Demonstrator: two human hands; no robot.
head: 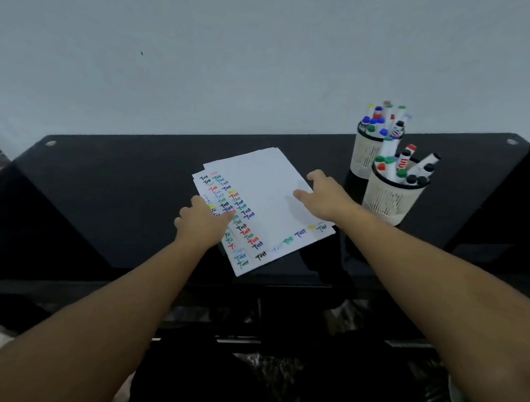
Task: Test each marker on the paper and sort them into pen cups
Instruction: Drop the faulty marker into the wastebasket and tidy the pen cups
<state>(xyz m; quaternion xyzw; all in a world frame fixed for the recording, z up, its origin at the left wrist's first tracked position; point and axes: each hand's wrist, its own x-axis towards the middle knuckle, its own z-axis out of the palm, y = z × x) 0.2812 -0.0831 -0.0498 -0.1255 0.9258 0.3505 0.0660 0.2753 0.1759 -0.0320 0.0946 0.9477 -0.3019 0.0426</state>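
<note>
- Paper stack (267,198), centre of the dark table (107,196): light, floppy, I'd guess slides easily.
- My left hand (201,224) and right hand (323,195) lie flat on it, gripping nothing.
- Markers (397,169) sit in pen cups (389,197) far right (grab barrels mid-length, I'd say).

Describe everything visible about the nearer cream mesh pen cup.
The nearer cream mesh pen cup is a round, perforated, plastic-looking holder with a dark rim. It stands upright on the black table, right of the white paper sheets and directly before a second matching cup. White-barrelled markers with green, red and black caps lean inside. Neither hand touches it.
</note>
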